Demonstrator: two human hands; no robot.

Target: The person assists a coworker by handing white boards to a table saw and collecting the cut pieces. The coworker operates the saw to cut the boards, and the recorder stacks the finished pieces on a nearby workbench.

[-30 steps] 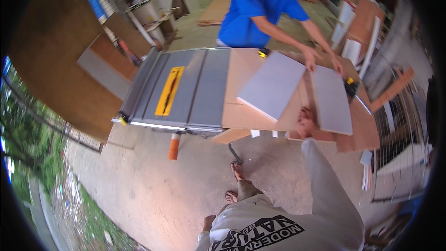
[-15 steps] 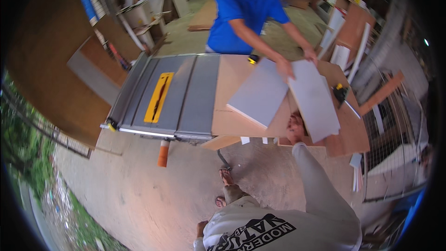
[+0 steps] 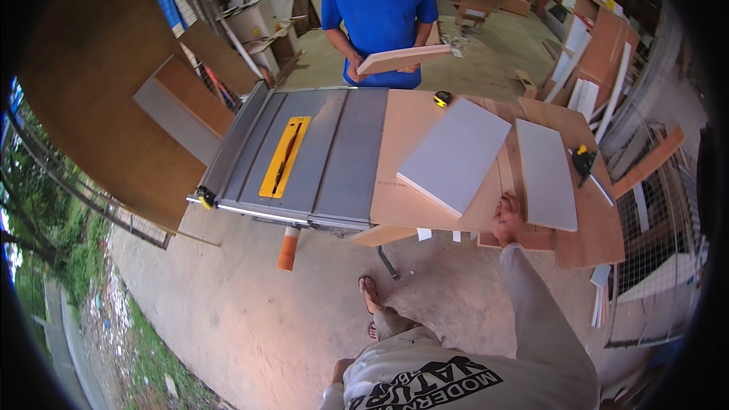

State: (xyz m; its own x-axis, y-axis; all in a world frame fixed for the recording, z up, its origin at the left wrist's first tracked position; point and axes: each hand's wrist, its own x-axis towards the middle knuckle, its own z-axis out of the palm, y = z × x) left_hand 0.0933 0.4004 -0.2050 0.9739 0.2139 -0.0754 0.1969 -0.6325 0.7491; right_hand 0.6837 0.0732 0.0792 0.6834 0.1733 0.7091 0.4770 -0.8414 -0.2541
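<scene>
My right hand (image 3: 509, 220) rests on the wooden worktop (image 3: 395, 137), beside the left edge of a narrow grey panel (image 3: 546, 175). Its fingers look loosely bent and apart, with nothing seen in them. To the left of that hand lies a stack of wider grey panels (image 3: 456, 156), set at a slant. My left hand (image 3: 343, 369) hangs low by my body, its fingers mostly hidden. Across the table, a person in a blue shirt (image 3: 380, 15) holds a board (image 3: 402, 59) with pale edges in both hands.
A table saw (image 3: 334, 152) with a yellow blade insert (image 3: 285, 156) adjoins the worktop on the left. A tape measure (image 3: 443, 99) lies at the far edge; a black-and-yellow tool (image 3: 583, 161) sits at right. An orange pipe (image 3: 288, 249) shows below the saw. Large brown sheets (image 3: 99, 91) stand left.
The person opposite has lifted board pieces off the narrow panels, drawn them to the body and straightened up. My right hand stays near the narrow panel's edge. The view has shifted slightly.
</scene>
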